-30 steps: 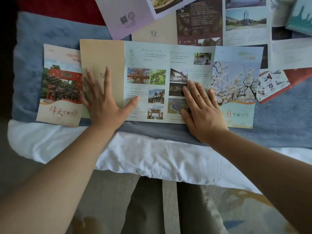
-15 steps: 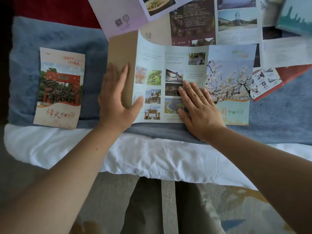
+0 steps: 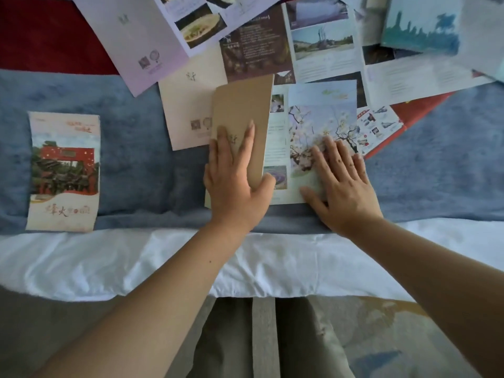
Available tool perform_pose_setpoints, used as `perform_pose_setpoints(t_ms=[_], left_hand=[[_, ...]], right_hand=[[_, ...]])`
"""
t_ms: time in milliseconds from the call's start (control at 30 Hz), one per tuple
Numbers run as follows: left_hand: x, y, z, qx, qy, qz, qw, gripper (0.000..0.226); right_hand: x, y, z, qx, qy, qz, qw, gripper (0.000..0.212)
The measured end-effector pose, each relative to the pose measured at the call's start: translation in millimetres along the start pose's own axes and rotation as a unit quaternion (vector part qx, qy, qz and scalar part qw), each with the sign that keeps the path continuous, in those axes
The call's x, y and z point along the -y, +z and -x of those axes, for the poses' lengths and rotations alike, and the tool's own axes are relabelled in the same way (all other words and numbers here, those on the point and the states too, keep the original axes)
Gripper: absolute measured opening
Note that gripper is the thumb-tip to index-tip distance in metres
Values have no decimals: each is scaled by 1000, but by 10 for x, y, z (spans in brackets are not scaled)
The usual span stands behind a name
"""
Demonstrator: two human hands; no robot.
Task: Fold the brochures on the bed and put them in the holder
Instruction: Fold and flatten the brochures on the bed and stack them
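A folded brochure (image 3: 63, 171) with a red gate cover is lying upright at the left of the blue blanket (image 3: 141, 165), its long axis running away from the person. Further right, the left hand (image 3: 236, 175) is pressing flat, fingers spread and grasping nothing, on a tan panel (image 3: 243, 105) tilting over the brochure being folded (image 3: 321, 115). That brochure is sitting near the bed's white edge (image 3: 136, 263), its panels standing tall, blossom cover facing up. The right hand (image 3: 342, 184) is lying open, palm down, on the blossom cover. More loose brochures (image 3: 324, 39) are overlapping along the far side
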State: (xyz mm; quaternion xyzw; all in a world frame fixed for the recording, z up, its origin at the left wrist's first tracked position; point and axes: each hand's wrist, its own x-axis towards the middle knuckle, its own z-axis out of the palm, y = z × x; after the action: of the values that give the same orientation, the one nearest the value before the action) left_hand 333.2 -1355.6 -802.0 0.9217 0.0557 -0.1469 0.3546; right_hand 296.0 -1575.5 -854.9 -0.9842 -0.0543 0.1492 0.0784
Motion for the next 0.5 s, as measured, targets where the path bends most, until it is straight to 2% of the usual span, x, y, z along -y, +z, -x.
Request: perform_pose_setpoints(t_ms=[233, 500], left_hand=[[-231, 382, -125, 19, -23, -26, 999, 84], [-151, 867, -211, 13, -35, -192, 981, 75]], right_hand=[[-217, 85, 149, -29, -19, -12, 999, 79], [-247, 160, 126, -49, -24, -37, 998, 77]])
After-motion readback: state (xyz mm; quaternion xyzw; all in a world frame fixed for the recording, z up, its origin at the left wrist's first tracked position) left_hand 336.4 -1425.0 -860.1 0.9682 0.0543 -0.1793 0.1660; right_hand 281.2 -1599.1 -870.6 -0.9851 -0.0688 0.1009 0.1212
